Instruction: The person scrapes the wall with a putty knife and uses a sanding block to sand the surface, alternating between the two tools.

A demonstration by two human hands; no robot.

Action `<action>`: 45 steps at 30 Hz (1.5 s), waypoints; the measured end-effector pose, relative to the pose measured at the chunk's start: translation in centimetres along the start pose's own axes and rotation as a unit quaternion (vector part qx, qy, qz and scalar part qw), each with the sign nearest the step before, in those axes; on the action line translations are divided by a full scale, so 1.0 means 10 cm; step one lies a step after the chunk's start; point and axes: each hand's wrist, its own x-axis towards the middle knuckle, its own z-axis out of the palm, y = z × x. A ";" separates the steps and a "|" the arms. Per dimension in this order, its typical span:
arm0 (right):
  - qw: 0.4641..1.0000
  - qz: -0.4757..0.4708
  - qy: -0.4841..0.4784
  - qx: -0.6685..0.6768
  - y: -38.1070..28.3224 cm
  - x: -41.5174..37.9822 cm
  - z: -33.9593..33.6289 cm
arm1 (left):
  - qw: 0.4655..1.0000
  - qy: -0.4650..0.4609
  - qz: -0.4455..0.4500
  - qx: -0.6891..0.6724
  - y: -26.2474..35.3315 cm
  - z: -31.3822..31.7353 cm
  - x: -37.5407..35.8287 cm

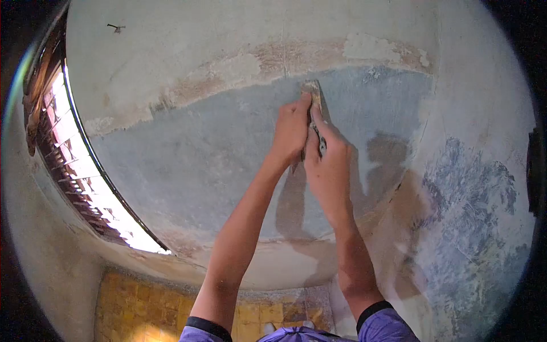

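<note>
Both of my hands are raised against a grey-blue patch of wall [188,154]. My right hand [329,157] is closed round the handle of a scraper [313,88], whose worn, whitish blade touches the wall near the patch's upper edge. Just left of it, my left hand [292,128] presses on the same tool, its thumb and fingers along the blade side. Part of the handle shows between the hands; the rest is hidden by my fingers.
A bright barred window [85,171] is at the left. A nail [116,27] sticks out of the wall at upper left. The right wall [473,199] has blotchy blue-grey paint. Yellow floor tiles [142,302] lie below.
</note>
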 end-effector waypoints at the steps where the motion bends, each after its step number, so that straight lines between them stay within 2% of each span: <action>1: 1.000 -0.009 0.009 0.000 0.01 0.00 0.01 | 1.000 0.007 0.007 0.026 0.00 0.00 -0.01; 4: 1.000 0.004 0.002 0.005 0.02 0.06 0.00 | 0.990 0.012 0.126 0.064 -0.09 0.00 0.17; 7: 1.000 0.007 -0.003 -0.006 -0.01 0.06 -0.06 | 0.999 0.010 -0.007 -0.049 0.11 0.04 0.08; 8: 1.000 0.001 0.005 -0.008 0.02 0.03 -0.05 | 0.999 0.006 -0.010 -0.051 0.10 0.07 0.04; 10: 1.000 -0.002 0.016 -0.013 0.05 0.00 -0.04 | 0.999 -0.004 -0.012 -0.053 0.06 0.11 -0.01; 12: 1.000 -0.002 0.017 -0.019 0.06 0.06 -0.05 | 0.998 0.004 0.066 0.015 0.00 0.10 0.12; 14: 1.000 -0.005 0.013 -0.022 0.07 0.11 -0.08 | 0.995 0.007 0.091 0.025 -0.02 0.12 0.15; 17: 1.000 0.001 0.003 -0.022 0.10 0.04 -0.13 | 0.999 0.014 0.032 -0.024 0.02 0.17 0.05; 19: 1.000 -0.005 0.010 -0.025 0.13 0.03 -0.13 | 0.999 0.019 -0.033 -0.008 -0.02 0.19 0.02; 21: 0.999 -0.020 0.021 -0.023 0.15 0.08 -0.12 | 0.998 0.014 0.056 0.001 0.00 0.19 0.12; 23: 1.000 -0.019 0.025 -0.006 0.14 0.13 -0.14 | 0.997 0.010 0.074 -0.012 0.01 0.21 0.14; 25: 1.000 -0.019 0.025 0.001 0.15 0.10 -0.15 | 0.998 0.013 0.028 -0.047 0.03 0.22 0.11; 28: 1.000 -0.011 0.022 -0.009 0.16 0.04 -0.13 | 0.992 0.016 0.110 0.051 -0.11 0.20 0.02; 31: 1.000 0.021 0.006 0.003 0.09 0.12 -0.15 | 0.999 0.007 0.037 0.038 0.05 0.19 0.16; 35: 1.000 0.020 0.006 0.021 0.12 0.08 -0.15 | 0.999 0.022 0.032 0.035 0.05 0.21 0.08; 37: 0.999 0.046 -0.013 0.005 0.10 0.05 -0.15 | 0.997 0.016 0.036 0.072 -0.08 0.20 0.03; 39: 0.994 0.092 -0.051 -0.023 0.01 0.11 -0.20 | 0.999 0.028 0.029 0.029 0.02 0.20 0.11; 40: 0.997 0.070 -0.038 -0.009 0.02 0.14 -0.20 | 0.999 0.034 0.024 0.007 0.08 0.20 0.13; 43: 1.000 0.009 -0.002 0.015 0.11 0.13 -0.18 | 0.989 0.037 -0.082 -0.113 0.18 0.25 0.08; 45: 0.999 -0.030 0.028 0.009 0.20 0.04 -0.10 | 0.999 0.046 0.024 -0.002 0.01 0.23 0.00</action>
